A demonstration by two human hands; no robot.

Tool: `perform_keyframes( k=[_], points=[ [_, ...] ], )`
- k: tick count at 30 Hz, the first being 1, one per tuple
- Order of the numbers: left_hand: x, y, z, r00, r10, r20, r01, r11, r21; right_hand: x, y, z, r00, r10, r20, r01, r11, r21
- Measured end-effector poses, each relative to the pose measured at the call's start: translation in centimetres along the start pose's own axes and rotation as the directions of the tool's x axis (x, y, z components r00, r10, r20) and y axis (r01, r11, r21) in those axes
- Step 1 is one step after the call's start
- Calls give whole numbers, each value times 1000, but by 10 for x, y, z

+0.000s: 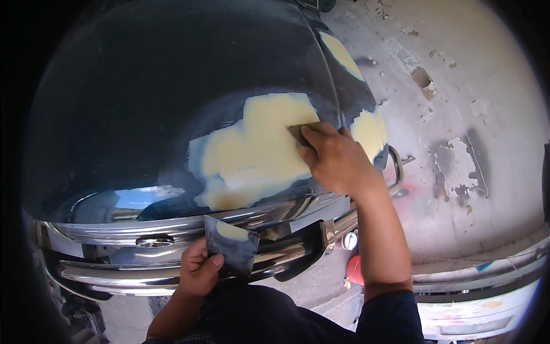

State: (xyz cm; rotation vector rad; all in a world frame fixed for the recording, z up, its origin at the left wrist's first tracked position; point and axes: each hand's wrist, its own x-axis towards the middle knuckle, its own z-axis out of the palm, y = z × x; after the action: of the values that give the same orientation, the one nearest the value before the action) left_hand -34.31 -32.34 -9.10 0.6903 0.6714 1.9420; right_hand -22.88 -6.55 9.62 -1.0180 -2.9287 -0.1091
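Note:
A dark car hood (132, 86) fills the left and middle of the head view, with a broad patch of pale yellow body filler (252, 149) near its front right. Over the right part of that patch, my right hand (338, 157) grips a small dark spreader (298, 135), its edge against the filler. Lower down, in front of the chrome grille, my left hand (200, 266) holds a flat dark mixing plate (234, 252) between thumb and fingers. A dab of yellow filler lies on the plate's upper part.
Smaller filler patches mark the fender (369, 133) on the right. A chrome bumper bar (126, 275) runs along the front. On the stained concrete floor (447, 114), a red object (355, 269) sits by my right forearm. Another vehicle's pale panel (475, 318) stands at lower right.

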Motion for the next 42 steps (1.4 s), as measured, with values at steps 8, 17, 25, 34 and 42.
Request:
perform_keyframes(
  k=[8,17,25,34,42],
  points=[
    [1,0,2,1000,-6,0,6,1000,9,-88,-18,19,991,-14,-134,20,999,47],
    [1,0,0,1000,-20,-22,20,1000,5,-58,23,-6,971,63,-231,-44,995,85],
    [-1,-2,3,999,2,-41,-1,1000,14,51,73,-13,996,38,80,-48,990,135],
    [1,-1,4,1000,10,-15,-10,999,41,-67,30,8,998,-8,-70,14,995,94],
    [7,3,22,988,-146,46,148,989,-31,-127,12,40,970,55,-235,-45,998,51]
  ],
)
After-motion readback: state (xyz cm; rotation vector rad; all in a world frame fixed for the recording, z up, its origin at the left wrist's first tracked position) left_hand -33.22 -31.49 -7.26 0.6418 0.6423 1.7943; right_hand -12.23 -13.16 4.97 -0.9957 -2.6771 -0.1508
